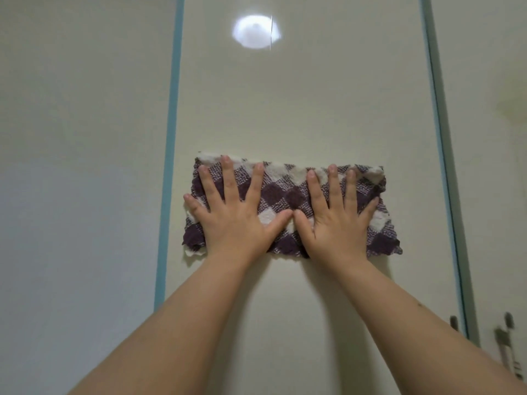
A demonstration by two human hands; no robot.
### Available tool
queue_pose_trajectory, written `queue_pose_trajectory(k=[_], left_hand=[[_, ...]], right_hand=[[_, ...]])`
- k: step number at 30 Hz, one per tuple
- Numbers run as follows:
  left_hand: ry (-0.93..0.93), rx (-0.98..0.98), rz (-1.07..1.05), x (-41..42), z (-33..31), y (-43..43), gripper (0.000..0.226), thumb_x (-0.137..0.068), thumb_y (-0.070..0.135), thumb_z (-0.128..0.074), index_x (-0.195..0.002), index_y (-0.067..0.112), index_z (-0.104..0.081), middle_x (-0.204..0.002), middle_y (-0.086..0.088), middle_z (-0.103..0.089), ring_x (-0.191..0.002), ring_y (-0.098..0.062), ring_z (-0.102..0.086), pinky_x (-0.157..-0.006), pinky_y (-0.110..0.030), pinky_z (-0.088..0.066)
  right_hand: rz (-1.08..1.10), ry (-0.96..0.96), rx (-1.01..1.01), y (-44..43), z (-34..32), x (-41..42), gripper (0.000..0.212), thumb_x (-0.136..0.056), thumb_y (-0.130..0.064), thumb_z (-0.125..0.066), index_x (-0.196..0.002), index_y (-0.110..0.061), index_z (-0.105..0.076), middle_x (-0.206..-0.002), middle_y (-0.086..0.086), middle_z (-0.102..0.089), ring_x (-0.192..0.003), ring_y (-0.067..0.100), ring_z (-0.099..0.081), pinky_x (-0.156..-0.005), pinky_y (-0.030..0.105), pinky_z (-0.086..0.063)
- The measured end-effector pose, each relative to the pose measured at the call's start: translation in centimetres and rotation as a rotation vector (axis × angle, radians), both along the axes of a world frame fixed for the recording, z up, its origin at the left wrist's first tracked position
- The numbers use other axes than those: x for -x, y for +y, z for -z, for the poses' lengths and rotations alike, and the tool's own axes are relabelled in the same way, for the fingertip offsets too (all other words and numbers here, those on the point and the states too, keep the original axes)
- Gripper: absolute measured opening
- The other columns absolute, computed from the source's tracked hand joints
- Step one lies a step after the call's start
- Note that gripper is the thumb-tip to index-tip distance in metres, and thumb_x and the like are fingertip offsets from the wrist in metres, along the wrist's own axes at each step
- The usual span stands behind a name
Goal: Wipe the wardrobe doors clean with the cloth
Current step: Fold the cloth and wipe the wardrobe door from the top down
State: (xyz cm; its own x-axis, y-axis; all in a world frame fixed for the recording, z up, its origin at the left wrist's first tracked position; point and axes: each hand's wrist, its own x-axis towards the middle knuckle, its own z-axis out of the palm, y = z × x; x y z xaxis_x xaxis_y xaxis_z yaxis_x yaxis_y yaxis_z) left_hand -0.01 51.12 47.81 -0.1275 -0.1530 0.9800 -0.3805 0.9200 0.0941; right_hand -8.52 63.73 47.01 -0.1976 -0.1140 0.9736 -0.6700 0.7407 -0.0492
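Both hands flat, fingers spread: left hand [231, 218] and right hand [336, 220] press checked cloth [285, 195] against wardrobe door [299, 109]. Thumbs touching, probably to spread pressure evenly for wiping.

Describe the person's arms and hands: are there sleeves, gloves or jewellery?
Nothing is worn. The left hand and right hand are bare, with no gloves, rings, watch or bracelet in view, and short unpainted nails. The left forearm and right forearm are bare; no sleeve reaches into the picture.
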Motion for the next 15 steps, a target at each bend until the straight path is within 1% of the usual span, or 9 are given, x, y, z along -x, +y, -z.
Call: queue_pose_trajectory(k=[2,6,8,10,12,15], left_hand=[[-0.018,0.003,-0.007,-0.2,1.3,0.0,0.087,-0.067,0.083,-0.014,-0.14,0.041,0.007,-0.154,-0.012,0.01,-0.137,-0.044,0.013,-0.098,-0.073,0.0],[-0.035,0.018,-0.043,-0.4,3.2,0.2,0.086,-0.07,0.08,-0.018,-0.143,0.036,-0.006,-0.154,-0.016,0.0,-0.136,-0.049,0.002,-0.095,-0.076,-0.009],[-0.03,0.022,-0.04,-0.5,3.5,0.3,0.084,-0.071,0.078,-0.019,-0.143,0.034,-0.014,-0.153,-0.018,-0.006,-0.135,-0.051,-0.003,-0.092,-0.077,-0.011],[-0.018,0.015,-0.031,-0.4,3.3,0.4,0.083,-0.072,0.078,-0.018,-0.142,0.035,-0.016,-0.153,-0.019,-0.007,-0.135,-0.052,-0.004,-0.092,-0.078,-0.01],[0.009,-0.023,-0.014,-0.2,2.3,0.5,0.081,-0.072,0.078,-0.015,-0.142,0.038,-0.013,-0.154,-0.018,-0.002,-0.136,-0.05,0.001,-0.094,-0.077,-0.005],[0.04,-0.052,-0.028,0.9,-0.3,1.0,0.083,-0.069,0.081,-0.004,-0.142,0.042,-0.001,-0.154,-0.016,0.01,-0.136,-0.046,0.011,-0.097,-0.074,0.001]], right_hand=[[-0.01,-0.006,0.006,0.0,1.6,-0.3,0.066,-0.081,-0.061,-0.011,-0.14,-0.037,0.007,-0.15,-0.005,0.016,-0.138,0.019,0.022,-0.104,0.066,0.008],[-0.026,-0.004,0.035,-0.1,3.8,-0.9,0.066,-0.084,-0.055,-0.022,-0.143,-0.028,-0.01,-0.153,0.005,-0.003,-0.14,0.031,0.004,-0.102,0.071,-0.002],[-0.02,0.0,0.041,-0.1,4.1,-0.9,0.067,-0.084,-0.055,-0.025,-0.143,-0.026,-0.014,-0.153,0.009,-0.01,-0.14,0.034,0.0,-0.1,0.072,-0.006],[-0.012,0.01,0.031,-0.1,4.0,-0.8,0.068,-0.083,-0.057,-0.026,-0.143,-0.026,-0.016,-0.154,0.01,-0.014,-0.14,0.035,-0.003,-0.099,0.073,-0.006],[0.003,0.021,-0.002,0.2,3.1,-0.5,0.071,-0.081,-0.061,-0.023,-0.143,-0.03,-0.011,-0.155,0.006,-0.009,-0.141,0.032,0.002,-0.1,0.072,-0.002],[0.026,0.022,-0.019,1.2,0.5,0.6,0.071,-0.079,-0.068,-0.014,-0.139,-0.039,0.008,-0.154,-0.002,0.012,-0.14,0.024,0.019,-0.102,0.069,0.006]])
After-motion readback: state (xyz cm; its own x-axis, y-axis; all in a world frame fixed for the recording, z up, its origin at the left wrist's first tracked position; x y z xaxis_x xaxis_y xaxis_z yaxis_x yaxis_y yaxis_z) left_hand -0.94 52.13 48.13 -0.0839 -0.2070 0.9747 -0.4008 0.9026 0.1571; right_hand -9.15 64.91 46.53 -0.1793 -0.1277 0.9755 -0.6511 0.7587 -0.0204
